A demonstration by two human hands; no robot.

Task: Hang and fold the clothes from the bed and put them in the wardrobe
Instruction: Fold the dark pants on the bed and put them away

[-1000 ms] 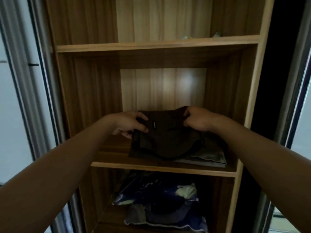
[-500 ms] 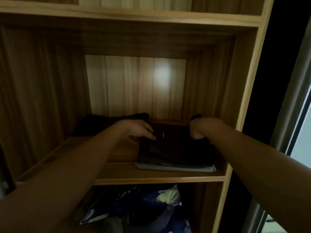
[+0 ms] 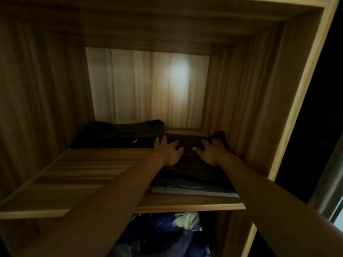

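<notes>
a: going from the left, what is lying on the light wooden wardrobe shelf?

b: one folded black garment is sitting at the back left. just beside it to the right, a folded dark brown garment is resting on top of a folded grey garment, so that pile is two deep. three folded pieces on this shelf, as far as i can count.

a: and the hands?

b: two. the left hand is lying flat on the brown garment's left part, fingers spread wide and holding nothing. the right hand is pressing on its right part, fingers likewise splayed, with the outer ones reaching toward a raised dark corner by the right wall. whether they are pinching that corner, i cannot tell.

a: which relation is mattering for the coming move?

b: the garment is lying directly under both palms, its long axis running from the shelf's front edge toward the back panel. the right hand is nearer the bunched corner, so i judge that hand is the one to flatten it.

a: anything below?

b: one blue patterned bundle of fabric is showing in the lower compartment.
</notes>
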